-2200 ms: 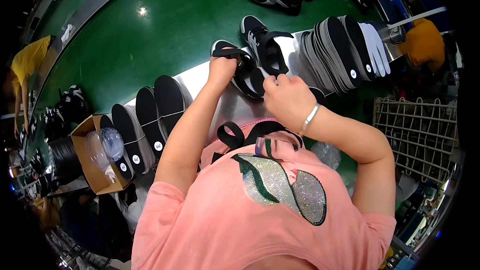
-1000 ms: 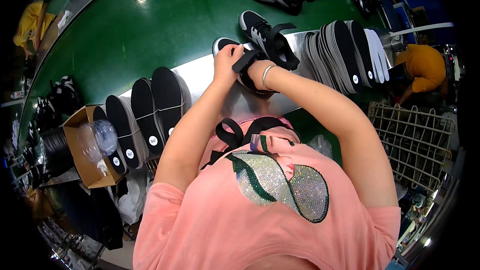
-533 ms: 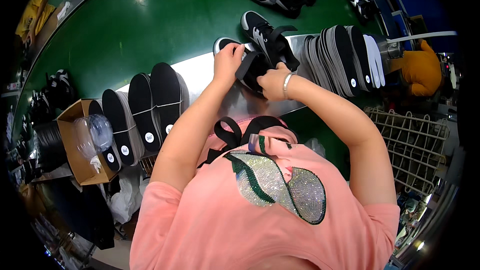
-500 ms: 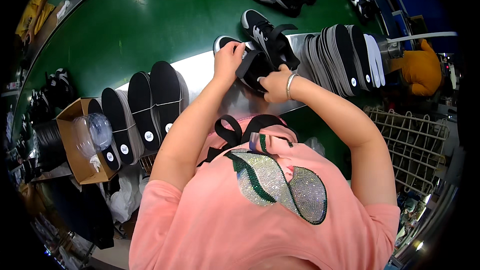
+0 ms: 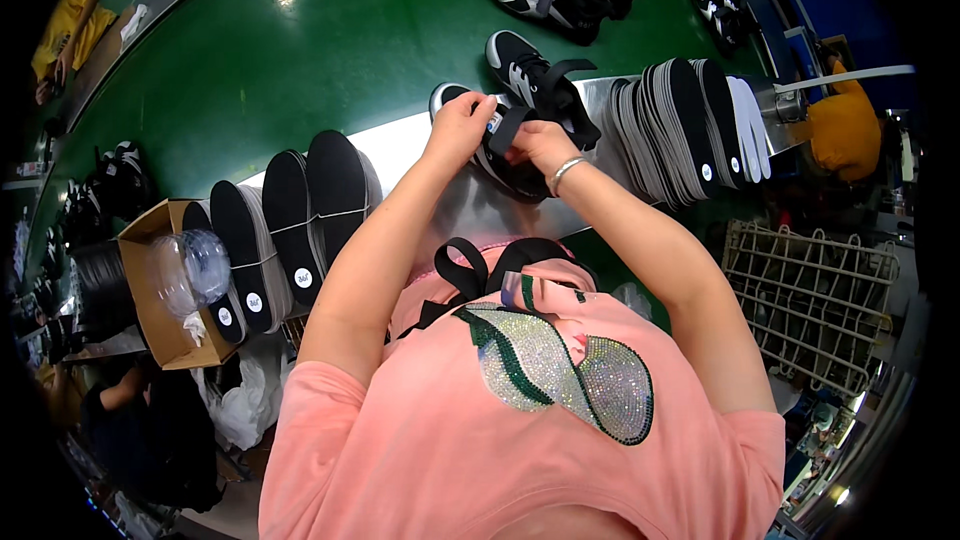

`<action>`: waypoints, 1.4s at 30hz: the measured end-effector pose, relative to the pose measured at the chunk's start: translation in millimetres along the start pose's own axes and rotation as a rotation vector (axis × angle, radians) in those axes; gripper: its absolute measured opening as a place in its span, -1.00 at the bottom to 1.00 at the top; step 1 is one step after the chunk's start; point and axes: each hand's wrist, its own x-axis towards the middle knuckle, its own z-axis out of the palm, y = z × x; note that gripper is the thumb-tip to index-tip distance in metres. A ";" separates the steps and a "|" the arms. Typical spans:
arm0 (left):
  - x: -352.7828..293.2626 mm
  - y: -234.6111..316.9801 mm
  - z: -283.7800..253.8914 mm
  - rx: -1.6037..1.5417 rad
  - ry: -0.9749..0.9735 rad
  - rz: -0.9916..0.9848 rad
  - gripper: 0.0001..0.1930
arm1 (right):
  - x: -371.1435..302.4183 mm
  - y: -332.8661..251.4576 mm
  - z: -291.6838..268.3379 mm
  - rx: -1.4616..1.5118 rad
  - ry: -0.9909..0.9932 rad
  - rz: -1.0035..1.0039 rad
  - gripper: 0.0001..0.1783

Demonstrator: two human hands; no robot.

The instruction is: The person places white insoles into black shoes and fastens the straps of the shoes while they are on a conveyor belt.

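across the metal ledge the black-and-silver sneaker lies by its mate, left hand pinching it near the tongue, right hand, grip hidden from me, at the strap, seemingly not yet fastened.

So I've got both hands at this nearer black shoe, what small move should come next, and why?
I'd probably ease the right hand a little deeper into the nearer shoe, feeling for folds. Its fingers are at the opening, beside the strap, while the left hand steadies the front; the inside is mostly hidden, so touch may tell more.
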 end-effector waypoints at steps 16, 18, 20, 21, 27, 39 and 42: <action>-102.3 101.0 -59.5 0.049 -0.003 0.305 -0.82 | -65.6 -36.6 2.4 -0.347 -0.142 -0.662 -0.87; -118.2 90.9 -84.4 0.029 0.128 0.294 -0.84 | -53.4 -31.2 -15.5 -0.641 0.024 -0.792 -0.86; -136.9 79.3 -133.4 0.808 0.563 0.344 -0.85 | -40.5 -27.7 -47.8 -0.990 0.302 -0.886 -0.83; -154.2 78.2 -163.2 1.136 0.770 0.319 -0.83 | -38.2 -20.3 -59.9 -1.071 0.432 -0.783 -0.79; -231.7 82.9 -278.1 1.431 1.179 -0.537 -0.65 | -33.4 5.7 -74.0 -1.236 0.377 -0.540 -0.74; -79.7 104.2 3.5 0.216 -0.094 0.471 -0.52 | -90.9 -57.5 -159.3 -0.984 0.811 -0.825 -0.85; -45.8 95.8 74.4 0.672 -0.030 0.651 -0.31 | -90.5 -64.3 -215.9 -1.158 1.047 -0.487 -0.72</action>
